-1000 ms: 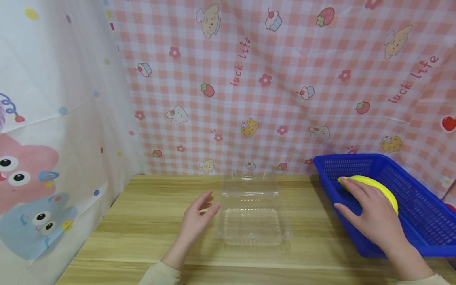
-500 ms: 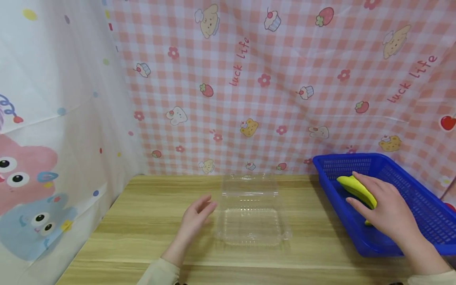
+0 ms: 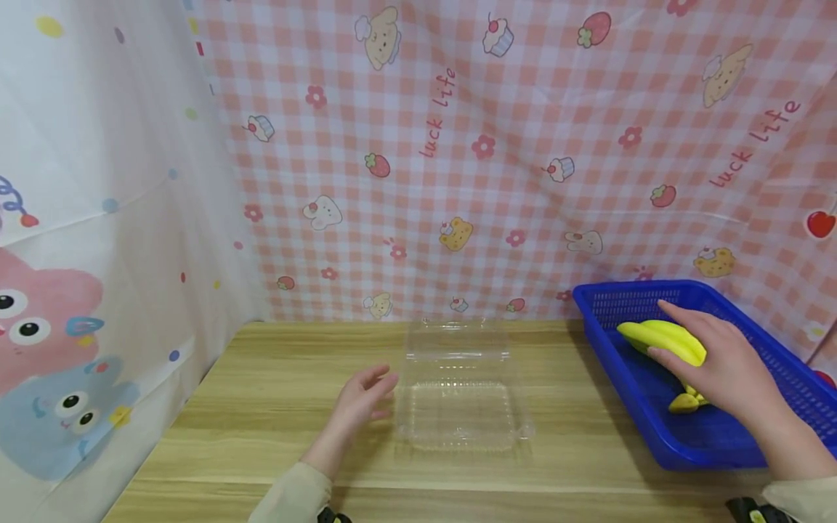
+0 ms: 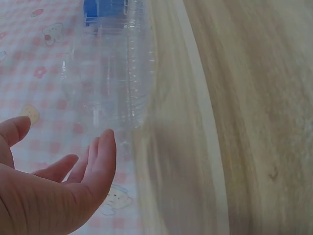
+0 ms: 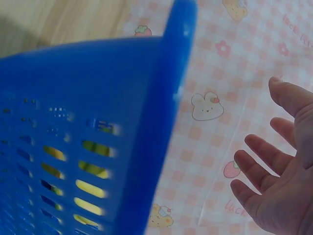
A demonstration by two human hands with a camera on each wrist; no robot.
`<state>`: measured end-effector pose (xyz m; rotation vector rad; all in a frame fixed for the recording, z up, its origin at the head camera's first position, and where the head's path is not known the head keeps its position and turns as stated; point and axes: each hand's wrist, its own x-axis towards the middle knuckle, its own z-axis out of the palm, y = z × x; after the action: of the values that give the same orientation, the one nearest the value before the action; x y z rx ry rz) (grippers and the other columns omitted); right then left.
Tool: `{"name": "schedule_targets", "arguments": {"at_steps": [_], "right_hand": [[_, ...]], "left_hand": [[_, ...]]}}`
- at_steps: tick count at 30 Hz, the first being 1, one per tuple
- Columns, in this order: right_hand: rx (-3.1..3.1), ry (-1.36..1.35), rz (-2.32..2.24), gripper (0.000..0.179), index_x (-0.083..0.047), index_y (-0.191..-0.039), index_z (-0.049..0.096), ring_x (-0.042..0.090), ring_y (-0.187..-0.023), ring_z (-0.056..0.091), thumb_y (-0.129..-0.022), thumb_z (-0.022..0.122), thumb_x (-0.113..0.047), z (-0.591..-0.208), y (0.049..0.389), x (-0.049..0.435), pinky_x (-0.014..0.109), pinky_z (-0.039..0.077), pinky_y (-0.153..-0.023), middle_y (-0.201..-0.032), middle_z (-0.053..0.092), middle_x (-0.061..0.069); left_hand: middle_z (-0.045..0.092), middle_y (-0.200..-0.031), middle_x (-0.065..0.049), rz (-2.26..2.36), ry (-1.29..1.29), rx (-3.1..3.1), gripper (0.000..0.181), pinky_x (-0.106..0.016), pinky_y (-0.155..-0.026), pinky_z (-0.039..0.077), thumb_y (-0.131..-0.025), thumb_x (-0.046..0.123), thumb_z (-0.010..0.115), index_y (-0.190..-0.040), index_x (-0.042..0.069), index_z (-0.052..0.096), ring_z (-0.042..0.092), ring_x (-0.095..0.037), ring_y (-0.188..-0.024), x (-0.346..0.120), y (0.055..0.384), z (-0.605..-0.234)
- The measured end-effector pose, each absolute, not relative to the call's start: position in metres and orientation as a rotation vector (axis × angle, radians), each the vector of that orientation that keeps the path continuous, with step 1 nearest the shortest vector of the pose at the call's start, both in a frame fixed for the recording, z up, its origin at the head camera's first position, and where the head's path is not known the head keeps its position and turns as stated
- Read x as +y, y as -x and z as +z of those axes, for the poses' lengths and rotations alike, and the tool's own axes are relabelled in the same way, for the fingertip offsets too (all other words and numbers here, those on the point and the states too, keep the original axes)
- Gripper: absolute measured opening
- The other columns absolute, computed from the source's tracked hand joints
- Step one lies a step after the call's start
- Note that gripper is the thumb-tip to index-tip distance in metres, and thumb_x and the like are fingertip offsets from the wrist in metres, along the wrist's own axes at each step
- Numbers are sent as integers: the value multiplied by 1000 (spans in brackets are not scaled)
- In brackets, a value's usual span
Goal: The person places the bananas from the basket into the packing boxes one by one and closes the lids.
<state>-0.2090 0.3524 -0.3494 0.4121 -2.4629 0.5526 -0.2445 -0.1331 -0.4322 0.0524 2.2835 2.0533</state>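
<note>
With 12 o'clock straight away from the person, the right hand [image 3: 732, 365] hangs over the basket [image 3: 706, 456] and is much the nearer one to the banana [image 3: 663, 340]. From that hand the banana lies lower, inside the basket, towards 10 o'clock. Its plain upper stretch runs 10 to 4 o'clock; a stem-like end shows at 8 o'clock, and the hand hides the bend between them. One fruit or a small bunch, I cannot tell. The right grip is open, thumb and fingers spread and holding nothing; the right wrist view shows it in the air.

The left hand [image 3: 360, 396] hovers at the box [image 3: 463, 418], which sits at 3 o'clock from it on the bench [image 3: 281, 407]. That grip is loosely open and holds nothing; contact with the clear wall is hard to judge. The box's lid lies back towards 12, before the checked cloth [image 3: 405, 189].
</note>
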Motion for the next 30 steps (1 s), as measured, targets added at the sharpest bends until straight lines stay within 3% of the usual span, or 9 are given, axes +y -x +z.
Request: {"name": "schedule_targets", "arguments": {"at_steps": [8, 14, 21, 30], "right_hand": [[-2552, -345, 527, 71, -2, -147, 43, 58, -118, 40, -89, 76, -25, -342, 213, 358, 76, 32, -93, -132, 49, 36], [-2598, -329, 511, 70, 0, -146, 43, 58, -118, 40, -90, 74, -29, -338, 219, 362, 76, 33, -92, -132, 48, 37], [-2627, -341, 427, 70, 3, -142, 46, 56, -116, 43, -89, 76, -30, -334, 231, 371, 74, 37, -89, -129, 49, 38], [-2645, -363, 346, 66, 6, -137, 50, 55, -113, 45, -89, 75, -31, -331, 241, 375, 72, 37, -91, -126, 51, 37]], "left_hand": [[57, -120, -25, 2086, 42, 2185, 49, -51, -82, 59, -96, 10, 63, -137, -12, 47, 59, -44, -106, -130, 253, -440], [58, -114, -21, 2077, 61, 2167, 49, -42, -74, 62, -95, 7, 65, -136, -12, 48, 62, -32, -94, -129, 258, -443], [59, -101, -14, 2075, 81, 2151, 47, -34, -67, 62, -91, -2, 64, -135, -12, 49, 59, -19, -78, -128, 262, -445], [57, -90, -9, 2048, 82, 2175, 46, -24, -55, 58, -89, -8, 63, -133, -13, 50, 56, -14, -67, -125, 265, -447]]}}
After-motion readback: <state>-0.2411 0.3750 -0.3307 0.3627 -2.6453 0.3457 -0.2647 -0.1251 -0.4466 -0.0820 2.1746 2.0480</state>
